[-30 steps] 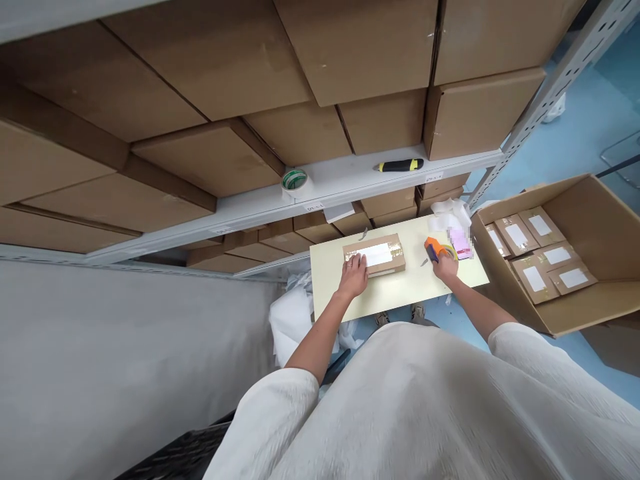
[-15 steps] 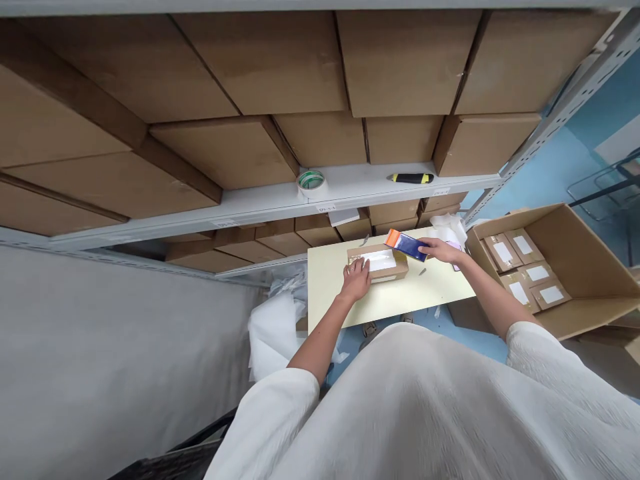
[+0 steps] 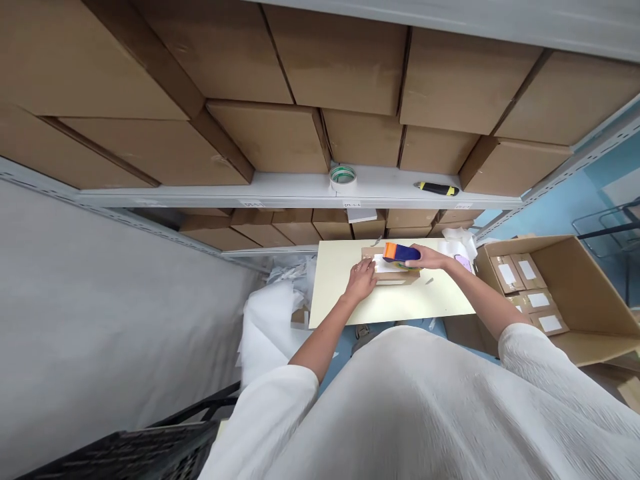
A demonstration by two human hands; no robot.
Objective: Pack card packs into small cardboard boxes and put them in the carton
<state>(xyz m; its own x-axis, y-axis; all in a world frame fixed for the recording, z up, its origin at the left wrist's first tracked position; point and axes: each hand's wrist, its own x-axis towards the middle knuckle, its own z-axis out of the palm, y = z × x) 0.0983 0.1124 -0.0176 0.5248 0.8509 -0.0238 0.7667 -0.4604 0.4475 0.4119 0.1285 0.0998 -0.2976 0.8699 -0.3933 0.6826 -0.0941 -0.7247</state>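
Note:
A small brown cardboard box (image 3: 395,279) with a white label lies on a pale yellow table (image 3: 350,300). My left hand (image 3: 363,280) rests on the box's left end, fingers pressed down on it. My right hand (image 3: 425,257) grips an orange and blue tape dispenser (image 3: 400,253) and holds it down on top of the box.
A large open carton (image 3: 585,293) with several labelled small boxes stands at the right. A shelf above the table holds a tape roll (image 3: 343,177) and a black and yellow knife (image 3: 438,189), with big cartons stacked above. White wrapping sheets (image 3: 273,327) lie at the left.
My right hand picked the tape dispenser up from the table's right side and carried it left onto the box. My left hand stayed on the box's left end.

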